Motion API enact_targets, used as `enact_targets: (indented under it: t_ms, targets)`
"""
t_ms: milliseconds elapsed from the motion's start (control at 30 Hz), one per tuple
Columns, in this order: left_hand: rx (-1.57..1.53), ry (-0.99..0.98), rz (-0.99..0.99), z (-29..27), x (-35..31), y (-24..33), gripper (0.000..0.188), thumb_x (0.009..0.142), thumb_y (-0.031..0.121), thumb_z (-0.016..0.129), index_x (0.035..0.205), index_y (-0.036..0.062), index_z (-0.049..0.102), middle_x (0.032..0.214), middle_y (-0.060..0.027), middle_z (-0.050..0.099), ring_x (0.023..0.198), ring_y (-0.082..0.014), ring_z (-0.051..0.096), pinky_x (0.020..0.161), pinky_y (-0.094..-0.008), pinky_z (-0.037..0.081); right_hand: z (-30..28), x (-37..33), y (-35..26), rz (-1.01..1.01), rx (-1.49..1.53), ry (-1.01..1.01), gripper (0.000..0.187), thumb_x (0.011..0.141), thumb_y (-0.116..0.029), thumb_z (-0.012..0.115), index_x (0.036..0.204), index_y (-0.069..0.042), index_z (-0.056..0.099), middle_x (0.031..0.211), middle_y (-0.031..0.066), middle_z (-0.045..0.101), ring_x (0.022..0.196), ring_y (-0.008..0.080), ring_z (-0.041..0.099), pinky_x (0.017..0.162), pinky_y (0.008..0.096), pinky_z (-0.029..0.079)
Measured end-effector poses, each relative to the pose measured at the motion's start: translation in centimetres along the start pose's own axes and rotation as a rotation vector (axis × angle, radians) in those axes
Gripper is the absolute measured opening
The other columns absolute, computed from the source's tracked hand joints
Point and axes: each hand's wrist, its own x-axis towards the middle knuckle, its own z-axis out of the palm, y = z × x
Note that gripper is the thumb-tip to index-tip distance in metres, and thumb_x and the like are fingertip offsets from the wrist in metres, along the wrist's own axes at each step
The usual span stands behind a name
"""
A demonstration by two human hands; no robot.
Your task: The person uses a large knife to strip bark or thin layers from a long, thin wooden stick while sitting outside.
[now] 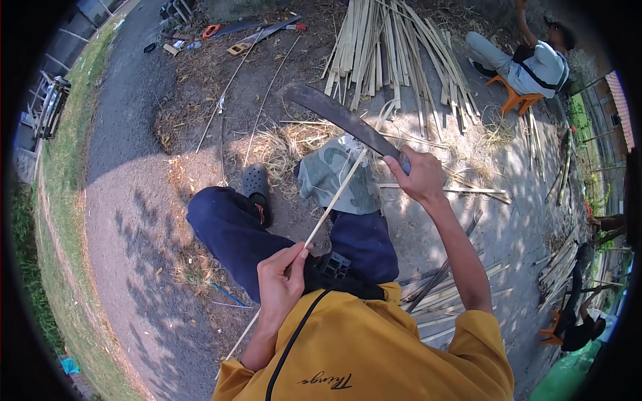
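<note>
My left hand point(281, 281) pinches a thin, pale bamboo strip point(336, 195) in front of my waist. The strip slants from beside my left forearm up and away to the right, over my leg. My right hand point(420, 175) is wrapped round the handle of a machete point(334, 115). Its long dark blade points to the far left. Near the handle, the blade meets or crosses the strip's far end; I cannot tell how they touch. Beneath them, a camouflage cloth point(344, 177) covers my right knee. Bamboo shavings point(284, 148) lie on the ground just beyond.
A large pile of split bamboo strips point(374, 50) lies ahead, with more strips point(461, 301) to my right. Saws point(264, 35) rest at the far left. One person point(535, 67) sits on an orange stool point(513, 97) at far right; another person point(585, 327) sits lower right.
</note>
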Motion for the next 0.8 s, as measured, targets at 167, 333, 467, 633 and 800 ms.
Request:
enact_targets:
  t_ms: [167, 333, 467, 633, 800]
  targets:
    - [-0.024, 0.102, 0.048, 0.0, -0.4, -1.4, 0.015, 0.100, -0.002, 0.069, 0.111, -0.0031, 0.079, 0.076, -0.0090, 0.071, 0.054, -0.0068, 0.047, 0.051, -0.0274, 0.035, 0.5, -0.4, -1.4, -0.056, -0.018, 0.039, 0.063, 0.098, -0.066, 0.062, 0.097, -0.004, 0.071, 0.059, 0.0175, 0.064, 0.061, 0.0397, 0.071, 0.057, 0.0518, 0.053]
    - [-0.014, 0.056, -0.013, -0.3, 0.4, -0.8, 0.016, 0.103, -0.001, 0.067, 0.114, -0.0068, 0.078, 0.092, -0.0089, 0.079, 0.073, -0.0042, 0.058, 0.060, -0.0224, 0.041, -1.2, -0.8, -3.0, -0.025, 0.069, -0.039, 0.062, 0.097, -0.067, 0.064, 0.092, -0.005, 0.070, 0.060, 0.0163, 0.063, 0.061, 0.0402, 0.069, 0.060, 0.0519, 0.053]
    - [-0.009, 0.008, -0.020, 0.3, 1.1, -0.1, 0.016, 0.103, 0.001, 0.068, 0.113, -0.0053, 0.079, 0.082, -0.0036, 0.073, 0.069, -0.0020, 0.053, 0.057, -0.0218, 0.038, -1.7, -1.0, -3.0, -0.069, 0.100, -0.062, 0.051, 0.097, -0.058, 0.069, 0.093, -0.007, 0.071, 0.060, 0.0149, 0.061, 0.060, 0.0383, 0.066, 0.058, 0.0482, 0.049]
    - [-0.104, -0.016, -0.098, 1.8, 1.2, -2.5, 0.015, 0.101, 0.005, 0.071, 0.112, -0.0023, 0.078, 0.069, -0.0041, 0.063, 0.057, -0.0049, 0.044, 0.052, -0.0272, 0.034, -1.3, -3.1, -3.8, -0.082, 0.163, -0.059, 0.047, 0.097, -0.055, 0.070, 0.099, -0.008, 0.074, 0.062, 0.0138, 0.061, 0.058, 0.0359, 0.065, 0.057, 0.0455, 0.047]
    - [-0.160, -0.044, -0.127, 3.7, 3.2, -4.6, 0.015, 0.101, 0.006, 0.072, 0.114, -0.0025, 0.077, 0.069, -0.0016, 0.065, 0.061, -0.0021, 0.053, 0.055, -0.0232, 0.041, 0.9, -6.2, -3.6, 0.114, 0.305, -0.005, 0.050, 0.095, -0.055, 0.073, 0.095, -0.005, 0.073, 0.064, 0.0150, 0.063, 0.060, 0.0382, 0.067, 0.058, 0.0466, 0.049]
